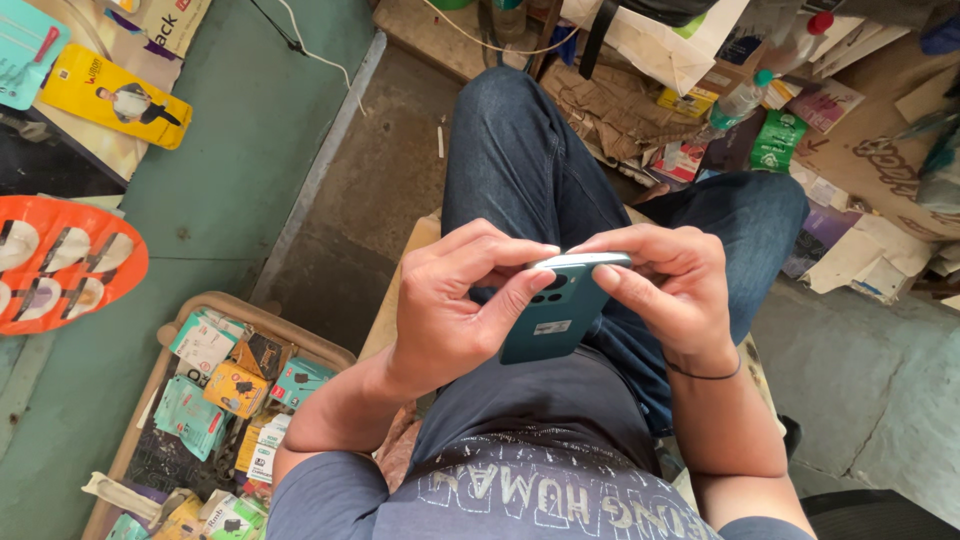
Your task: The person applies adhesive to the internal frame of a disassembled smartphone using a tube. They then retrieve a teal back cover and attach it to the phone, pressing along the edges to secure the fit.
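Note:
A teal smartphone (556,312) is held over my lap with its back and camera lenses facing up. My left hand (452,300) grips its left side, thumb pressed by the lenses and fingertips curled onto the top edge. My right hand (670,285) holds the right side, fingertips also on the top edge. A thin black band sits on my right wrist. I am seated in blue jeans (520,160) and a dark printed shirt.
A wooden tray (300,335) with several small packaged accessories lies at lower left. An orange pack (60,260) and a yellow pack (115,98) lie on the green floor at left. Cardboard, papers and a plastic bottle (735,100) crowd the upper right.

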{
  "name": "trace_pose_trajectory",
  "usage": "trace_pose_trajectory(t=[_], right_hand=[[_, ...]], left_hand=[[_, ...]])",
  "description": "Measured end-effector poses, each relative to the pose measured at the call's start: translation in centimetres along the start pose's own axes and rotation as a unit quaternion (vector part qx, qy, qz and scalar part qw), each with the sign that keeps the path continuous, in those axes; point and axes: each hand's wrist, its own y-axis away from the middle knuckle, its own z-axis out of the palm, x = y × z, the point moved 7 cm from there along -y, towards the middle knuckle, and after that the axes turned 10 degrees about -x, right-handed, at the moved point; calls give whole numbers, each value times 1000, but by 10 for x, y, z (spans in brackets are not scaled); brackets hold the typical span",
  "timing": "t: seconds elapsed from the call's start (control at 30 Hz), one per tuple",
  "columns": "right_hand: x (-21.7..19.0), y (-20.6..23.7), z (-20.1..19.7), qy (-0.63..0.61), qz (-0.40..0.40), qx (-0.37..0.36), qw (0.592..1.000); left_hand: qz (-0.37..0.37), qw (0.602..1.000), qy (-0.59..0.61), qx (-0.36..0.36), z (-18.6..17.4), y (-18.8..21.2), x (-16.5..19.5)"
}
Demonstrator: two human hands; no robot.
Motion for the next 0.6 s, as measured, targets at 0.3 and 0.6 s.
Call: trace_pose_trajectory(t=[0.3, 0.6], right_hand=[[-4, 0, 2, 15, -15, 19, 1000], [-14, 2, 2, 79, -18, 34, 996]], left_hand=[[15, 999, -28, -9, 1, -1, 3], [0, 1000, -11, -20, 3, -1, -2]])
